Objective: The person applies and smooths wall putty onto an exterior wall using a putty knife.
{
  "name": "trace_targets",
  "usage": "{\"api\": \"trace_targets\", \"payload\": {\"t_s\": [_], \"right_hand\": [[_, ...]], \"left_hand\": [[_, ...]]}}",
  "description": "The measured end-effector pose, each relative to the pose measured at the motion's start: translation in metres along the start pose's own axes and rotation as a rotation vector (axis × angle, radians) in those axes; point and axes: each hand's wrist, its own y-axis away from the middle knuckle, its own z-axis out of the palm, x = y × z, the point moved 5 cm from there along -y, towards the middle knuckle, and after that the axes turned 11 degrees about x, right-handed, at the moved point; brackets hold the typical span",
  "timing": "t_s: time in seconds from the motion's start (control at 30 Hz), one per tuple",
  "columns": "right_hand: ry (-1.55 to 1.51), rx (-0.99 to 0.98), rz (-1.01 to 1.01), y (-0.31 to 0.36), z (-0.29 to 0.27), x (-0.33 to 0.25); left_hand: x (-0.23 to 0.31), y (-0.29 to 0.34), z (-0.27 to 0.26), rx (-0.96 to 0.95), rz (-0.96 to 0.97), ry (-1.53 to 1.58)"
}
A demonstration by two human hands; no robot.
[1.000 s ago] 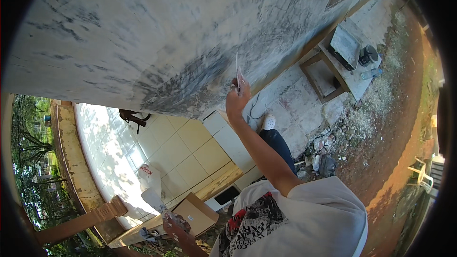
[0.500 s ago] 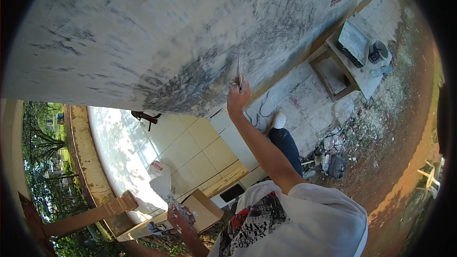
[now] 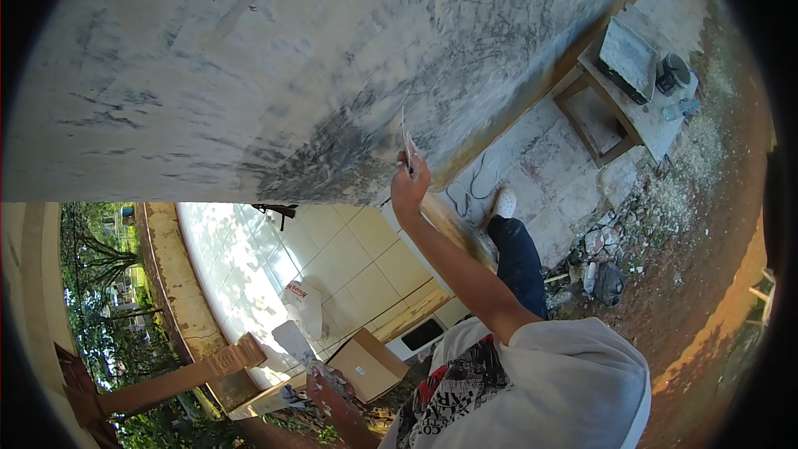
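The person's left hand (image 3: 330, 388), smeared with white, has its fingers wrapped round a pale scraper (image 3: 293, 339), near a box (image 3: 366, 366). Farther out, the right hand (image 3: 410, 187) grips a thin blade (image 3: 407, 140) by the wall (image 3: 274, 58); contact is unclear. Beyond, a tray (image 3: 628, 58) sits on a table (image 3: 655, 129).

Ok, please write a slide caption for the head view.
Right hand holds a thin-bladed scraper before a patchy grey wall; the white-smeared left hand holds a broad scraper.
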Motion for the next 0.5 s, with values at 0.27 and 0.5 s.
{"api": "trace_targets", "payload": {"t_s": [0.27, 0.5], "right_hand": [[0.088, -0.265, -0.267, 0.088, 0.035, 0.034], [0.095, -0.007, -0.205, -0.013, -0.017, 0.035]], "left_hand": [[0.005, 0.000, 0.015, -0.100, 0.048, -0.018], [0.002, -0.003, 0.001, -0.055, 0.012, 0.005]]}}
